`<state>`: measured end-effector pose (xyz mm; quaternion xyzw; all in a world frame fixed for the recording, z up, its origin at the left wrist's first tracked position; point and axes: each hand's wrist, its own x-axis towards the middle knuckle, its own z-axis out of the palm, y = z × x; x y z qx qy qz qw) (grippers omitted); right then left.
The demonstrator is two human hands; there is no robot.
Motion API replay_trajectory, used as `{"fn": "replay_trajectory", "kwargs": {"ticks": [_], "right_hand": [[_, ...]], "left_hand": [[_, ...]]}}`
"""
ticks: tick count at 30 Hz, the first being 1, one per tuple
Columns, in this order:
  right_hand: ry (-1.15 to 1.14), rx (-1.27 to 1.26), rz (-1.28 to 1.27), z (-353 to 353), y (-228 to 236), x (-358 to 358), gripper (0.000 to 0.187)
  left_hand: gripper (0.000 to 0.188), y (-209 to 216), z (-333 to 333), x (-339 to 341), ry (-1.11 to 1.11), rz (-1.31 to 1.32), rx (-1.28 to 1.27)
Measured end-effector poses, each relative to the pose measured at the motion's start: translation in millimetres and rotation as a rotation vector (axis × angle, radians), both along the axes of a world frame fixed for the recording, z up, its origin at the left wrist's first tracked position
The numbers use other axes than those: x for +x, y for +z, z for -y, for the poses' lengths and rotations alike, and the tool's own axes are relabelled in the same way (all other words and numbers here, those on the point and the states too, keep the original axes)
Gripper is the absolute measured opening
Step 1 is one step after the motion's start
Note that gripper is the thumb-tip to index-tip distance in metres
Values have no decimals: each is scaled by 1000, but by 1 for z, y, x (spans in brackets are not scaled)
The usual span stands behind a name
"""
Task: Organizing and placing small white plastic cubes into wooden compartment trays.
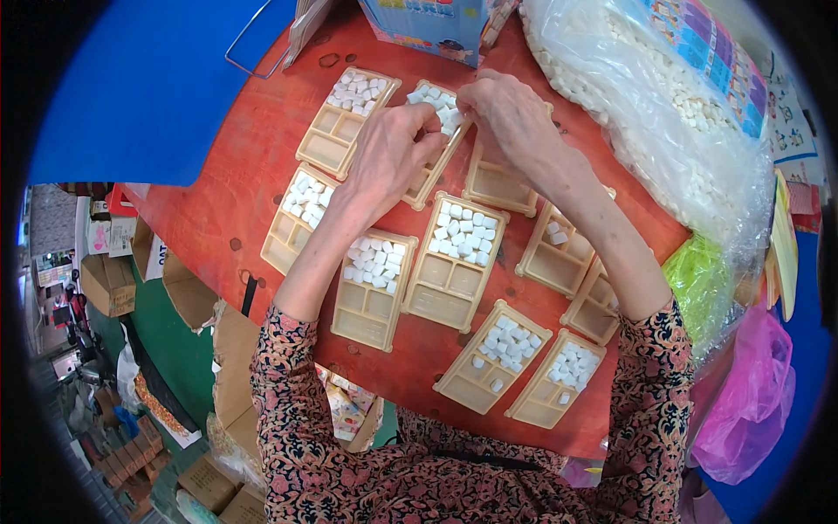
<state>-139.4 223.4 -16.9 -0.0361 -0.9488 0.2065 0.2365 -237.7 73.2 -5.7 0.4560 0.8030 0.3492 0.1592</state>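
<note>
Both my hands are over a beige compartment tray (422, 189) at the far middle of the table. White marshmallows (441, 98) lie in its far section. At its left side my left hand (394, 147) has bent fingers drawn together over the marshmallows. My right hand (506, 112) is closed at the tray's far right corner, fingertips pressed together. Whatever either hand pinches is hidden. Next to it, under my right forearm, is another tray (500, 188), partly covered; its near section holds nothing visible. A filled tray (326, 154) stands to the left.
Several more beige trays (441, 301) with marshmallows stand on the red table (262, 113). A tray (554, 262) at the right holds few pieces. A large clear bag of marshmallows (628, 96) lies far right, beside a blue box (428, 26). A pink plastic bag (746, 397) hangs right.
</note>
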Motion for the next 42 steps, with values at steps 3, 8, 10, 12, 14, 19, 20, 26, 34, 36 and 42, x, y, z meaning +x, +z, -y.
{"fn": "replay_trajectory", "kwargs": {"ticks": [3,8,10,12,14,19,20,26,34,36,42], "right_hand": [[-35,-52,3,1,2,-1,6],[94,15,-188,6,-12,-1,7],[83,66,-76,9,-5,-1,8],[76,116,34,13,0,-4,10],[89,142,35,10,0,-8,3],[-45,54,151,-19,14,-14,3],[-56,-36,169,-24,17,-12,5],[-8,-53,192,-10,16,-2,13],[90,164,114,0,-3,2,12],[135,86,-3,-4,-5,4,12],[100,36,51,4,11,8,15]], "left_hand": [[13,0,-1,1,-7,0,25],[14,4,-5,1,13,3,-42],[14,0,-6,-2,12,8,-31],[15,-1,-4,-4,14,11,-21],[16,-1,-5,-4,10,23,-15],[16,1,-7,-4,1,-1,-51],[16,-1,-5,-5,1,-11,-40],[16,-2,-4,-7,4,-3,-45],[15,2,-8,-5,17,-9,-71],[15,4,-8,-4,19,-22,-65],[17,8,-3,-6,-21,36,-78]]}}
